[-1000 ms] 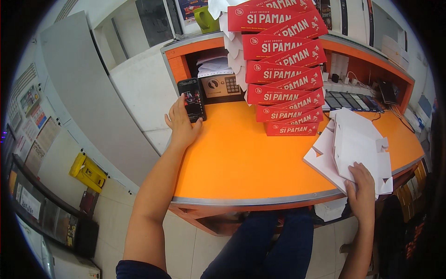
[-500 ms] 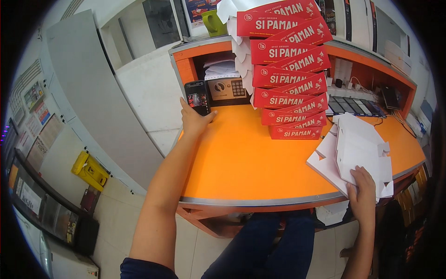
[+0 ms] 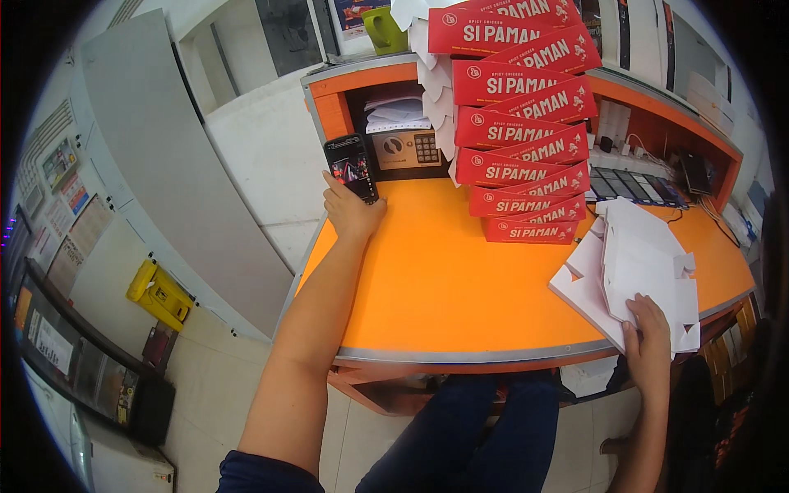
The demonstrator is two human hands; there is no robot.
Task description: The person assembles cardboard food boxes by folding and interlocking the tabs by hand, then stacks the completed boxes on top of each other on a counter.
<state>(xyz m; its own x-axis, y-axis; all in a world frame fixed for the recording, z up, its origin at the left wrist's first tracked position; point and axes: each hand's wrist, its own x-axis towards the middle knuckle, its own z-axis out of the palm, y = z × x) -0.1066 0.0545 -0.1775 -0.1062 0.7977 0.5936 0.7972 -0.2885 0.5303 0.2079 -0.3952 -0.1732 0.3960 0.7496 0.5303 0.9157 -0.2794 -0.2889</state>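
Note:
At the far left of the orange counter (image 3: 444, 304), a dark phone (image 3: 350, 168) with a lit screen leans against a small safe. My left hand (image 3: 353, 209) is at the phone's lower end, one finger at its left edge and the thumb spread to the right. On the right, my right hand (image 3: 649, 329) grips the near edge of a white flat carton (image 3: 637, 259) with side tabs. Beneath it lie more white flat cartons (image 3: 571, 283). A tall stack of folded red boxes (image 3: 526, 172) rises mid-counter, their white flaps sticking out to the left.
The safe (image 3: 407, 149) sits in the counter's orange shelf under some papers (image 3: 399, 115). Several dark phones (image 3: 629, 187) lie in a row behind the cartons, with cables nearby. A green mug (image 3: 385, 31) stands on the upper ledge. A yellow bin (image 3: 160, 296) is on the left.
The phone's screen picture has changed, and my left hand has shifted slightly across its lower end. My right hand stays at the carton. The view has moved a little.

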